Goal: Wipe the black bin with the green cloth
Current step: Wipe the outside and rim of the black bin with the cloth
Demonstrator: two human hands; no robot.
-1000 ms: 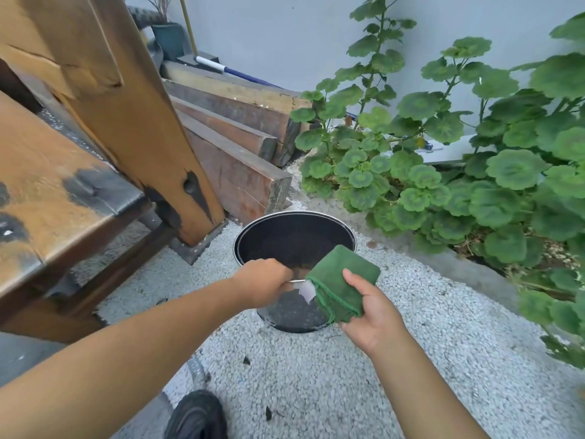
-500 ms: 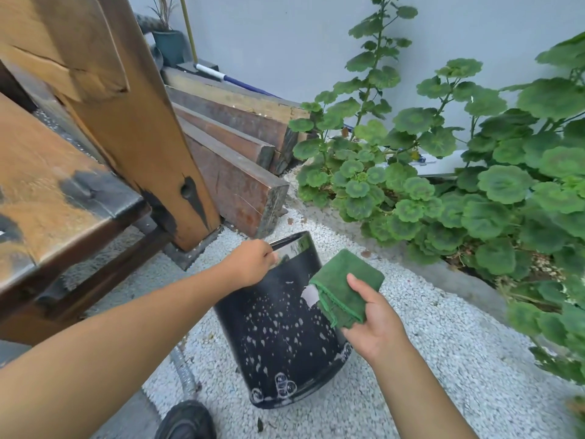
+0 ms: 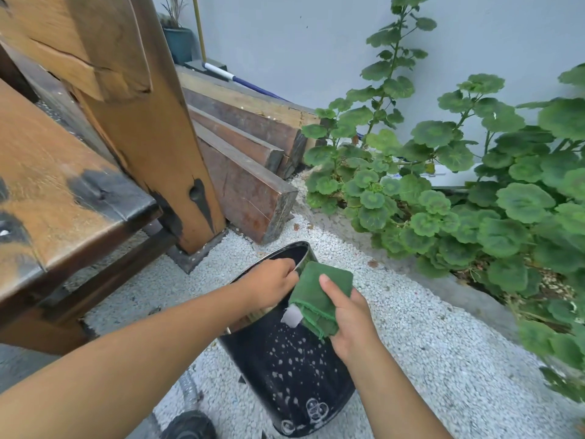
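Note:
The black bin (image 3: 285, 369) stands tilted on the gravel in the lower centre, its mouth leaning away from me and its near side speckled with white spots. My left hand (image 3: 269, 282) grips the bin's rim at the top. My right hand (image 3: 351, 318) holds the folded green cloth (image 3: 319, 296), which has a small white label, pressed against the upper outside of the bin just below the rim.
White gravel (image 3: 427, 343) covers the ground. A wooden bench (image 3: 63, 185) and its thick leg (image 3: 152, 137) stand at left, with stacked timber beams (image 3: 247, 153) behind. Leafy green plants (image 3: 474, 201) fill the right side. A dark shoe (image 3: 190, 426) shows at the bottom.
The bin went from upright to tilted away from me, exposing its spotted side. My right hand has brought the cloth up against the bin near the rim.

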